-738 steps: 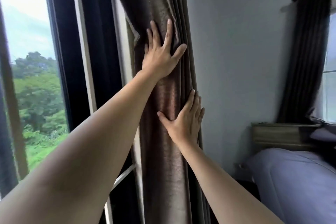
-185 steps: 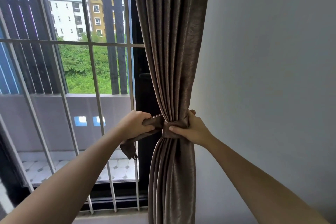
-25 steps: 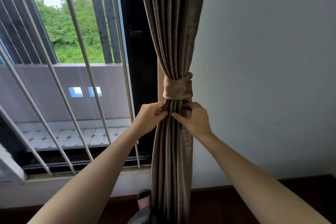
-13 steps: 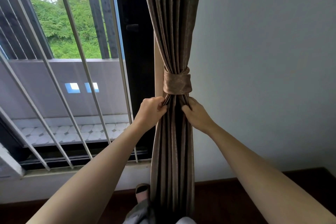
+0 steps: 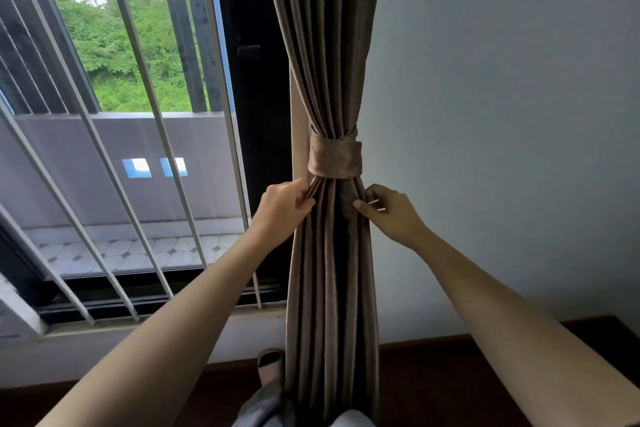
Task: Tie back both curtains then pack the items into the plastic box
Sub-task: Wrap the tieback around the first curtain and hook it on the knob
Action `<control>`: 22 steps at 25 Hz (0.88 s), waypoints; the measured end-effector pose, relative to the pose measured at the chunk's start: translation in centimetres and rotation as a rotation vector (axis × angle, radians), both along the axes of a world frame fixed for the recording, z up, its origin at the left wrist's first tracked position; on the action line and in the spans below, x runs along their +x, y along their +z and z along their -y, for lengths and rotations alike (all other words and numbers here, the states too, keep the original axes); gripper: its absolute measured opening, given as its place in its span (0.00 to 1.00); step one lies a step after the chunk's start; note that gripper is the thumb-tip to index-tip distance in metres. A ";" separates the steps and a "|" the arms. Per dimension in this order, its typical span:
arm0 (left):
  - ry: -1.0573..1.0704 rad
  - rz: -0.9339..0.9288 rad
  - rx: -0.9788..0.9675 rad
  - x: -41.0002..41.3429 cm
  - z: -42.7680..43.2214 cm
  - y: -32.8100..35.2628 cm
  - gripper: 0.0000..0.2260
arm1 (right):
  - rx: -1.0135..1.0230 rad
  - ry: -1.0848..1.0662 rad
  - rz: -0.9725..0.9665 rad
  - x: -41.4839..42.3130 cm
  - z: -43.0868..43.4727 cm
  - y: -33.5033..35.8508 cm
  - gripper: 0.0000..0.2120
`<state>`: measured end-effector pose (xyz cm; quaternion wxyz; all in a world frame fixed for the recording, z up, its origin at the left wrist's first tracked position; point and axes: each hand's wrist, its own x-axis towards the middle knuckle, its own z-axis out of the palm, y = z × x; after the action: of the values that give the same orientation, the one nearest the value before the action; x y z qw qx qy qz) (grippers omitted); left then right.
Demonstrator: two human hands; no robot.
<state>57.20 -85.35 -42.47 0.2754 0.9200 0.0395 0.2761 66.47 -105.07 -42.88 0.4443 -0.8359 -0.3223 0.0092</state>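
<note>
Here, folds of the curtain (image 5: 329, 270) are pinched under the tieback (image 5: 335, 158) by the left hand (image 5: 284, 208) and right hand (image 5: 391, 213).

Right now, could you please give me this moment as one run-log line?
tie band: wrapped round curtain | left hand: grips folds below band | right hand: pinches folds below band

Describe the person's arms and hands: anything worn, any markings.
Both forearms are bare as far as the picture's edge, and no sleeves show. The left hand and the right hand wear no gloves. No ring, watch or bracelet shows on the sides facing the camera, and no markings.
</note>
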 end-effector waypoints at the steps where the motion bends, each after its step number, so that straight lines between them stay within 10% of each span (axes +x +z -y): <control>1: -0.011 0.031 -0.022 -0.2 -0.4 -0.1 0.03 | 0.005 -0.010 0.069 -0.3 0.0 0.0 0.12; 9: -0.050 0.253 0.058 -0.3 -0.9 -1.9 0.03 | 0.006 -0.041 0.421 -1.3 -0.2 -1.5 0.04; 22: 0.070 0.208 -0.011 -1.1 2.1 -2.3 0.10 | -0.268 -0.278 0.413 -1.4 -0.9 -1.2 0.12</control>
<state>56.10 -87.45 -44.79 0.2734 0.8829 0.0442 0.3792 65.04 -104.17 -44.05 0.2517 -0.9074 -0.2843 -0.1800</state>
